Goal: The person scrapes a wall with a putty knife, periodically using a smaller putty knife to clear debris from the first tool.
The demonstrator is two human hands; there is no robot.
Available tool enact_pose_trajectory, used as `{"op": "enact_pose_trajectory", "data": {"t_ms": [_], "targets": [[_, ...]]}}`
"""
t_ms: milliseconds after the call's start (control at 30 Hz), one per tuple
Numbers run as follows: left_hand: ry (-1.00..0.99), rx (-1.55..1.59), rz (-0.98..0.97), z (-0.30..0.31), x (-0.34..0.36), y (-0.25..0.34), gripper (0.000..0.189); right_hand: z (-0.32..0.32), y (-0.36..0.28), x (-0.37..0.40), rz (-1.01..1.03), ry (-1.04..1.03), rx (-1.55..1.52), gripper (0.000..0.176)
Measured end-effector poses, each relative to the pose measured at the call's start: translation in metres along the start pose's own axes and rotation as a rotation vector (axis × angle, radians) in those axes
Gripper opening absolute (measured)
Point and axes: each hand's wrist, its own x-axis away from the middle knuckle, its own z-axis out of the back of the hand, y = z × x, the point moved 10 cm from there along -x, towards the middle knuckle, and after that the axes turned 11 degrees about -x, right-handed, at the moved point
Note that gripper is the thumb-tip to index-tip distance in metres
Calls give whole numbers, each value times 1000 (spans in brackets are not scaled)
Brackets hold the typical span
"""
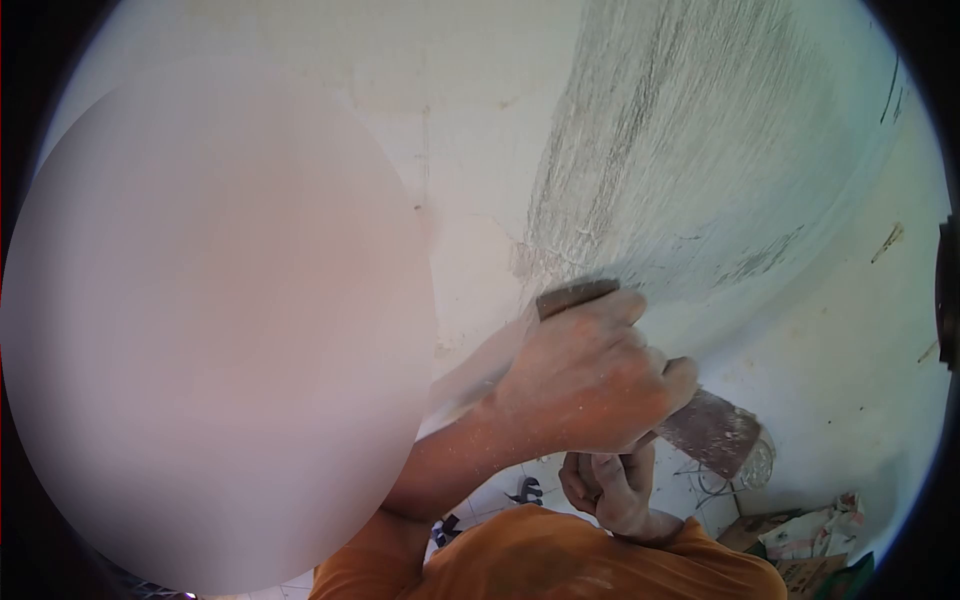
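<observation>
My left hand is closed around a dark, flat-edged block, pressed against the pale wall at the lower end of a grey, streaked patch. Below it is my right hand, close to my body with its fingers curled; what it holds, if anything, is hidden. A dusty brown flat piece sticks out to the right between the two hands. Its narrow end runs behind my left hand, so which hand it belongs to cannot be made out. White dust speckles my left hand.
A large, blurred pale round shape covers the left side of the view. At the lower right, a crumpled bag and cardboard lie by the wall. Coiled wire-like loops and a dark object are near the tiled floor.
</observation>
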Motion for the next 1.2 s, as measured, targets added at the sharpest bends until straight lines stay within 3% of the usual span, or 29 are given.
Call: {"op": "enact_pose_trajectory", "data": {"t_ms": [100,200,333,433,600,700,767,900,933,1067,1200], "targets": [[-9,9,1,3,-7,-2,12,-8,-8,1,-30,-47,-34,23],[10,12,16,0,-2,-1,12,-2,-4,-5,74,-8,-22,26],[59,33,-53,7,-5,3,13,-10,-18,-9,304,-51,235,31],[139,18,-62,11,-1,4,16,7,-4,-7,355,-1,306,36],[197,-32,-95,28,-13,-1,23,3,-25,-18,360,89,228,41],[243,-16,-87,29,-12,0,24,9,-13,-10,381,-21,244,39],[309,-22,-52,17,5,2,24,16,1,-5,368,18,215,36],[220,-12,-81,25,-16,-1,22,-5,-36,-17,401,-19,286,36],[202,-14,-91,16,-20,1,23,-4,-40,-18,348,84,258,38],[191,3,-82,12,-5,2,25,12,-9,-11,310,90,186,33],[213,5,-61,21,-9,1,26,18,-11,-6,298,77,278,41]]}}
